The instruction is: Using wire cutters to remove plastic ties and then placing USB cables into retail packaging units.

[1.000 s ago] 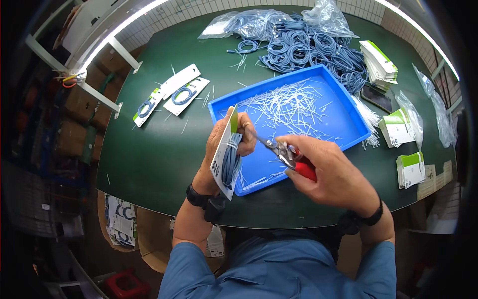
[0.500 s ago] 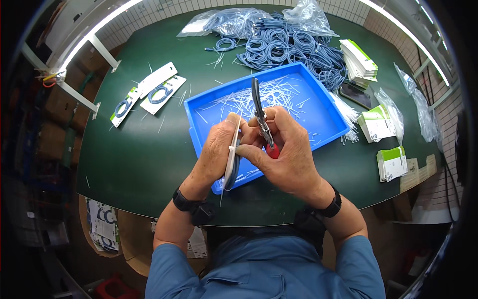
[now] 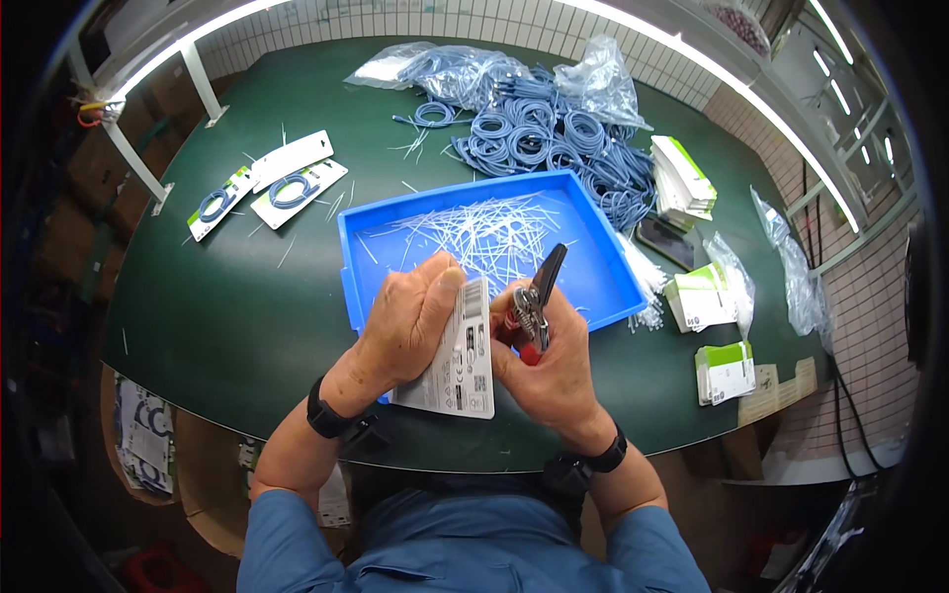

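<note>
My left hand pinches a white printed card by its upper edge, fingers curled around it. The card's back faces up, with its lower corner tilted toward me; whatever is on its other side is hidden. In my right hand rests a pair of pliers with a metal middle, red grip parts and a black part pointing up. My right fingers are close to the card's right edge. Both hands are over the near side of a blue tray that holds many white cable ties.
Coiled blue cables and clear plastic bags lie at the back. Carded cables sit at the left. To the right are card stacks, a phone and a bundle of white ties. Boxes stand below the table's edge.
The card was edge-on, showing a tie and a blue cable coil beside it; it has turned so its back shows. The pliers have tilted right, and the whole view has shifted.
</note>
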Demonstrator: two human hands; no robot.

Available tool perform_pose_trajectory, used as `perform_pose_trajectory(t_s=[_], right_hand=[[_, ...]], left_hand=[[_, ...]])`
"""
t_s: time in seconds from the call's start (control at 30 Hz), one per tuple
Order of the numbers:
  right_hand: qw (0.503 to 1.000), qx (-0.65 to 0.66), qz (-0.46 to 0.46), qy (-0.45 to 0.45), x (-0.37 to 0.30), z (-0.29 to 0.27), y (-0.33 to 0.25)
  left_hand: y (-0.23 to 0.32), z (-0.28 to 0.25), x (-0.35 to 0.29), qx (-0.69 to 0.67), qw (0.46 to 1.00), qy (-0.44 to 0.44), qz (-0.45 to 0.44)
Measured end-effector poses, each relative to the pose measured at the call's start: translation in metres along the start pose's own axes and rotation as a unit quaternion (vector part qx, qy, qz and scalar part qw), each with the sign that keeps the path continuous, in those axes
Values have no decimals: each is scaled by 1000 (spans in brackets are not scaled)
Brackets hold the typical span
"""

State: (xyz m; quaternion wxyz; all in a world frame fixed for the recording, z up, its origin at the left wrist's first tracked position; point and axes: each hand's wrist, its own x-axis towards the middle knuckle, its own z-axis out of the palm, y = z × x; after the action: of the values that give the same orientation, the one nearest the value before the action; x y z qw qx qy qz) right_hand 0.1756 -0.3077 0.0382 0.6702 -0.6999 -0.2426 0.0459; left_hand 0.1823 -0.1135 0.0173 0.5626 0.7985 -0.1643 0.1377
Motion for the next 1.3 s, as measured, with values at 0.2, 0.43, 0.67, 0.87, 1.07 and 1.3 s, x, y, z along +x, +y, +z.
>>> perform_pose_trajectory(t_s=[0.2,0.43,0.67,0.87,1.07,1.3], right_hand=[[991,118,53,-34,-7,-8,15],[903,407,133,-22,-12,-35,-3],[960,232,149,53,18,-69,20],[979,57,175,82,36,-64,57],[987,17,126,103,25,-77,95],[985,53,110,123,23,-82,83]], left_hand=[[-1,5,-1,46,996,16,74],[-4,-10,0,74,992,63,86],[18,-61,-16,-15,985,170,28],[12,-120,-111,58,966,251,-35],[-30,-155,-261,218,844,462,-165],[-3,-173,-298,303,799,462,-237]])
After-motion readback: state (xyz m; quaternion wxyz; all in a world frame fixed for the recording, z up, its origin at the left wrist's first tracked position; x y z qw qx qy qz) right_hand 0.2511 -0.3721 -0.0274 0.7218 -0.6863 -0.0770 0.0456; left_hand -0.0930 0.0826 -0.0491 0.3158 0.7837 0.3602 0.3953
